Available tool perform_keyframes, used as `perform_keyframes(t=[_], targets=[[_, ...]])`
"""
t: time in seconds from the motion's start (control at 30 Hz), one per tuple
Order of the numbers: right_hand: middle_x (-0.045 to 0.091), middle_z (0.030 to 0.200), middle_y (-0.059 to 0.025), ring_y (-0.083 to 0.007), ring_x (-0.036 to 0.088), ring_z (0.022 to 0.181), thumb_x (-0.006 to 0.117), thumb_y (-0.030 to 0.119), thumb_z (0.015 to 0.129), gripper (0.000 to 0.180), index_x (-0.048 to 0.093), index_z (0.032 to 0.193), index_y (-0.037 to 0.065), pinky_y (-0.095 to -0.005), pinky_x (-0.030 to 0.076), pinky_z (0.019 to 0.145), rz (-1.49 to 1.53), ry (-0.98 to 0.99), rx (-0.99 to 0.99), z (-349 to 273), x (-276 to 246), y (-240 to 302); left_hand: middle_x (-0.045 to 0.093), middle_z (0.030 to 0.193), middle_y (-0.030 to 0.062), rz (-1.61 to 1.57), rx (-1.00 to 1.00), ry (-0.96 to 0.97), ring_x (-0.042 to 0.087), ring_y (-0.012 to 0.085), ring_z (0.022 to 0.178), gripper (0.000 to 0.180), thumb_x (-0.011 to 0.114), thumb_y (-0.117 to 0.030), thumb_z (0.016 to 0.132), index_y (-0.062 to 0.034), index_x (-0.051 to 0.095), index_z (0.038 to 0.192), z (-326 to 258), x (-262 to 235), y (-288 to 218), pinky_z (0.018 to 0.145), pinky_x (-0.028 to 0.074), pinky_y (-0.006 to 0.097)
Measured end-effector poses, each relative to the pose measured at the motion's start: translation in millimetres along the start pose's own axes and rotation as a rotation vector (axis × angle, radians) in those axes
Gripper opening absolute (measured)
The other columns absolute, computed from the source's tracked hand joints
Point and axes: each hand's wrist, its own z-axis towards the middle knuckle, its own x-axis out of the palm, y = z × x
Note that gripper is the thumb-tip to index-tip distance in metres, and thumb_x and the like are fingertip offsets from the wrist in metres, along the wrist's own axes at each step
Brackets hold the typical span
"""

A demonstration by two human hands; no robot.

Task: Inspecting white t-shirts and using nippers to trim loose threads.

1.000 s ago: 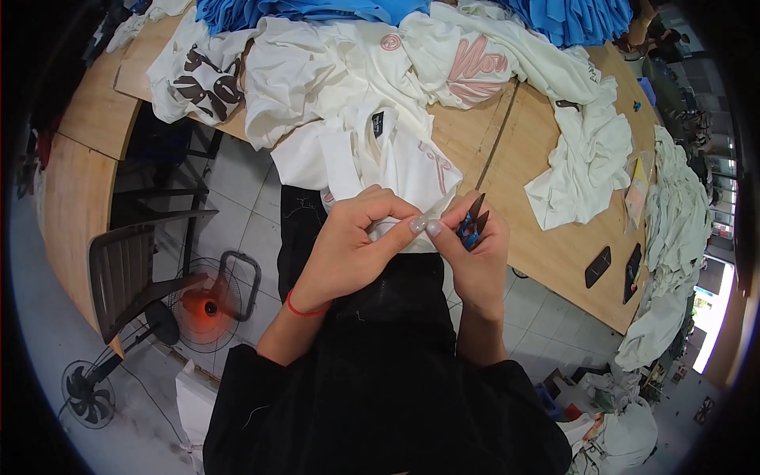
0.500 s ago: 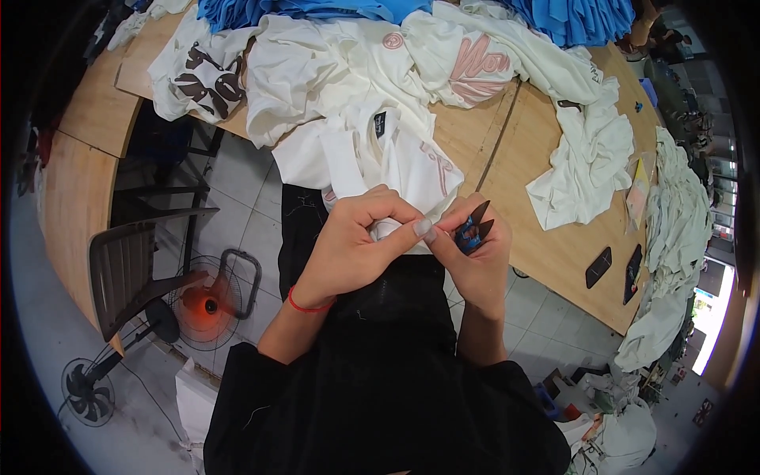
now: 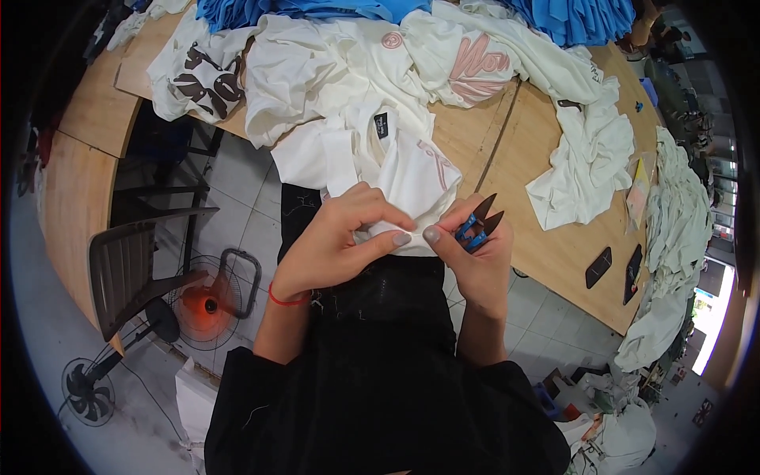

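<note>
A white shirt (image 3: 388, 166) with a dark neck label and pink lettering hangs from the table's front edge over my lap. My left hand (image 3: 340, 245), a red cord round its wrist, pinches the shirt's edge between thumb and fingers. Close beside it, my right hand (image 3: 483, 257) pinches the same edge with thumb and forefinger. Tucked in that right hand are thread snips (image 3: 473, 232) with blue handles, their dark blades apart and pointing up and away from the cloth. Part of the held edge is hidden behind my fingers.
More white garments (image 3: 301, 67) with printed designs cover the wooden table (image 3: 546, 245), and blue cloth (image 3: 317, 9) is heaped at the back. Two dark flat pieces (image 3: 599, 267) lie near its right corner. At the left stand a brown chair (image 3: 123, 273) and an orange-centred fan (image 3: 207, 305).
My left hand has shifted left, so the two thumbs are now apart with a stretch of shirt edge between them. The snips have tilted slightly in my right hand and show more.
</note>
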Motion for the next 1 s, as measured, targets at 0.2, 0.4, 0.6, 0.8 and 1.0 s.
perform_keyframes(t=[0.2,0.4,0.6,0.8,1.0], targets=[[0.066,0.086,0.0047,-0.0014,0.052,0.072,0.086,-0.002,0.095,0.015,0.072,0.102,0.001,-0.0213,0.04,0.063,-0.067,-0.085,-0.026,10.1,-0.4,-12.2,0.067,0.086,0.003,-0.071,0.001,0.012,0.059,0.0145,0.087,0.008,0.078,-0.008,0.101,-0.0024,0.081,0.105,-1.2,8.6,5.5,0.078,0.045,0.03],[0.07,0.092,-0.001,-0.0041,0.049,0.068,0.082,-0.007,0.095,0.018,0.076,0.112,-0.001,-0.0236,0.037,0.06,-0.327,-0.315,-0.267,-9.3,11.2,1.0,0.07,0.091,0.002,-0.279,-0.145,-0.121,0.058,0.0089,0.085,0.012,0.076,-0.01,0.105,0.0014,0.079,0.107,-2.0,17.2,4.5,0.077,0.045,0.027],[0.073,0.096,-0.0066,-0.0086,0.056,0.071,0.081,-0.01,0.092,0.02,0.078,0.109,0.0,-0.0238,0.042,0.063,-0.35,-0.175,-0.345,-13.8,20.9,0.8,0.07,0.092,0.0035,-0.27,-0.116,-0.167,0.06,0.0111,0.086,0.012,0.075,-0.009,0.105,0.0018,0.079,0.108,-2.4,18.6,0.1,0.08,0.047,0.028],[0.073,0.099,-0.0079,-0.0119,0.062,0.077,0.083,-0.01,0.09,0.022,0.079,0.108,0.002,-0.0256,0.048,0.066,-0.434,-0.183,-0.374,-17.2,19.0,12.5,0.07,0.091,0.0051,-0.143,-0.114,-0.172,0.061,0.0152,0.089,0.009,0.075,-0.008,0.104,0.0001,0.08,0.107,-3.2,19.6,-16.1,0.081,0.047,0.03],[0.069,0.098,-0.0075,-0.0136,0.06,0.078,0.08,-0.007,0.094,0.013,0.074,0.103,0.001,-0.0271,0.047,0.067,-0.543,-0.122,-0.491,-1.5,19.4,-1.0,0.067,0.087,0.0053,-0.065,-0.097,-0.161,0.059,0.0175,0.087,0.008,0.076,-0.007,0.103,-0.0007,0.08,0.105,0.4,17.5,-20.7,0.081,0.046,0.031]])
